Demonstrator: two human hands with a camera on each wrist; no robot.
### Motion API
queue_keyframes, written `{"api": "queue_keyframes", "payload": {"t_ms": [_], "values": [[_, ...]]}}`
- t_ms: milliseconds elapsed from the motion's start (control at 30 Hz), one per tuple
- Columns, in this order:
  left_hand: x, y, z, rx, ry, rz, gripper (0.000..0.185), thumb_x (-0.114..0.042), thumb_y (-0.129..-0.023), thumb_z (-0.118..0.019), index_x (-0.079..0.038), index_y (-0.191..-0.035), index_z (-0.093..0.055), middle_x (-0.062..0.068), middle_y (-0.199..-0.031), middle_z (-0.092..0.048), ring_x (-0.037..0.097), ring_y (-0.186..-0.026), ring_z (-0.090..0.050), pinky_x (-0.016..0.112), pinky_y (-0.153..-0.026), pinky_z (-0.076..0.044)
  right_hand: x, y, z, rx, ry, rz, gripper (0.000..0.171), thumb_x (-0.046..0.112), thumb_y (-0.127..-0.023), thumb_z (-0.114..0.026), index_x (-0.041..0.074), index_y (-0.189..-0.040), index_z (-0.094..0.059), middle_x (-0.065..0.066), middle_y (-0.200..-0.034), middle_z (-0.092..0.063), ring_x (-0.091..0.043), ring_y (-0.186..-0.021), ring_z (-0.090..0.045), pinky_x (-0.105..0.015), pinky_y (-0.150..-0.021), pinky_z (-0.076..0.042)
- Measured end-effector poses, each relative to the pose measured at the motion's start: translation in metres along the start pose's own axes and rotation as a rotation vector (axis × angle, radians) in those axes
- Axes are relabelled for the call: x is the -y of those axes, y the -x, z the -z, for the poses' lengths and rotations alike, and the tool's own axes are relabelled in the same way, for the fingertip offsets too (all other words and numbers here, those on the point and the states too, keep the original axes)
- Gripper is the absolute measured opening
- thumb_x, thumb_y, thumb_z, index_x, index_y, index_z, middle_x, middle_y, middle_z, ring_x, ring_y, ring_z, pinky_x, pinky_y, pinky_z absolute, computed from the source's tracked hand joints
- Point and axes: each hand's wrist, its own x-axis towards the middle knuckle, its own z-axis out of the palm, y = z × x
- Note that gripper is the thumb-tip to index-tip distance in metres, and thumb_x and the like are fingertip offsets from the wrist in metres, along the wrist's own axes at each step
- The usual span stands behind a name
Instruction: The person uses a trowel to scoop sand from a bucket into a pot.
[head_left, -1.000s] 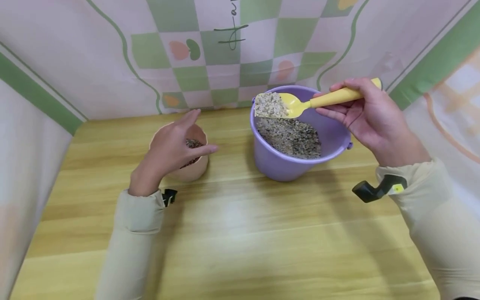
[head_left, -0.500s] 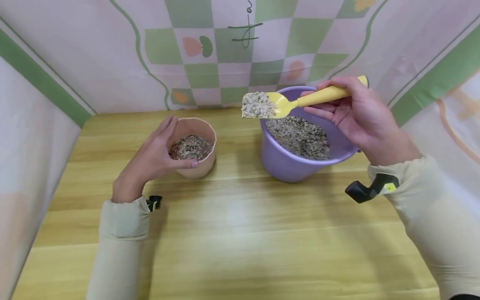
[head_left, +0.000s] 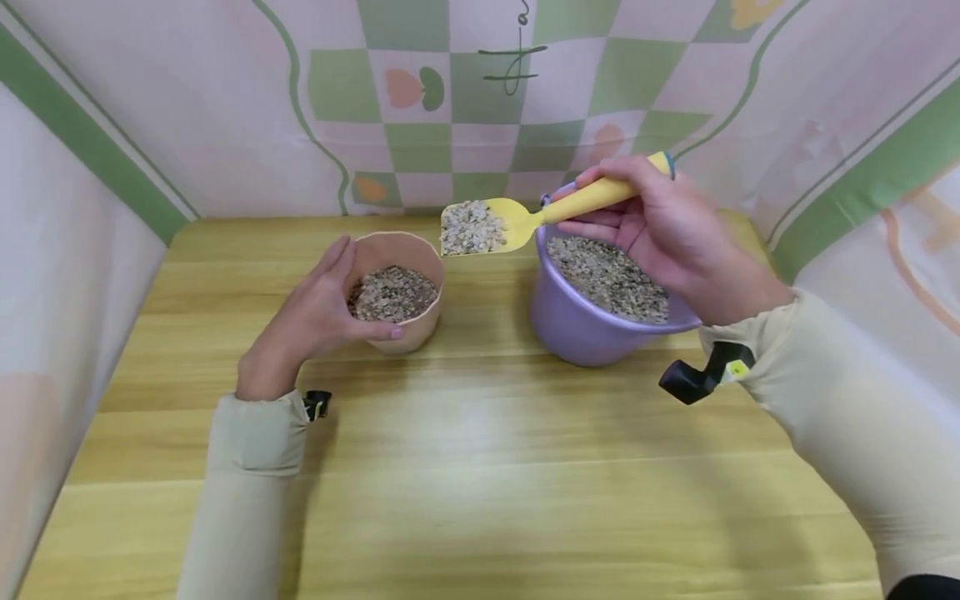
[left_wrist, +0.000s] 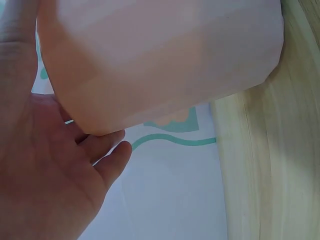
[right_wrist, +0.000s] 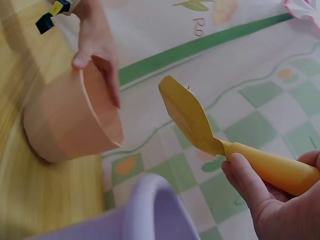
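Loaded scoop moves from bucket toward pot
The right hand (head_left: 667,233) carries the yellow scoop (head_left: 480,227) leftward off the purple bucket (head_left: 592,325); its load now hovers just beside the pink pot (head_left: 408,329), which the left hand (head_left: 311,321) has come to grip.

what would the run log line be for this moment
left hand: holds pink plastic pot of gravel | right hand: grips yellow plastic scoop, loaded, between pot and purple plastic bucket

- Scoop (head_left: 517,218) in your right hand (head_left: 667,237): smooth yellow plastic with a slight gloss, loaded with coarse, matt, pale grit (head_left: 471,228).
- Pot (head_left: 408,329) gripped by your left hand (head_left: 315,321): matt peach plastic with a smooth wall.
- Bucket (head_left: 577,329) beneath your right hand: smooth lilac plastic with a soft sheen.
- Table (head_left: 480,467) under both hands: wood-grain surface, lightly glossy.
- Your sleeves (head_left: 251,467): matt beige cloth.
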Motion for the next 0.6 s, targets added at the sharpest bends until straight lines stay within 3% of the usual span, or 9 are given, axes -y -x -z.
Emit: {"api": "queue_keyframes", "payload": {"t_ms": [200,600], "values": [[-0.009,-0.005,-0.004,-0.001,0.011,0.004,0.14,-0.068,-0.064,-0.083,-0.003,-0.159,-0.003,0.012,-0.166,0.003,0.037,-0.15,-0.011,0.057,-0.118,-0.02,-0.009,-0.007,-0.009,-0.009,0.071,-0.002,0.019,0.003,-0.099,-0.057,-0.012,-0.092,-0.067,-0.029,-0.098,-0.071,-0.04,-0.102,-0.069,-0.047,-0.089,-0.055],[-0.018,-0.006,-0.01,0.01,0.02,-0.006,0.14,-0.067,-0.063,-0.084,-0.002,-0.159,-0.004,0.012,-0.166,0.002,0.035,-0.151,-0.009,0.057,-0.119,-0.018,-0.024,-0.017,-0.033,-0.08,0.363,0.037,0.02,0.008,-0.098,-0.058,-0.008,-0.094,-0.069,-0.02,-0.101,-0.07,-0.032,-0.096,-0.072,-0.039,-0.085,-0.058]]}}
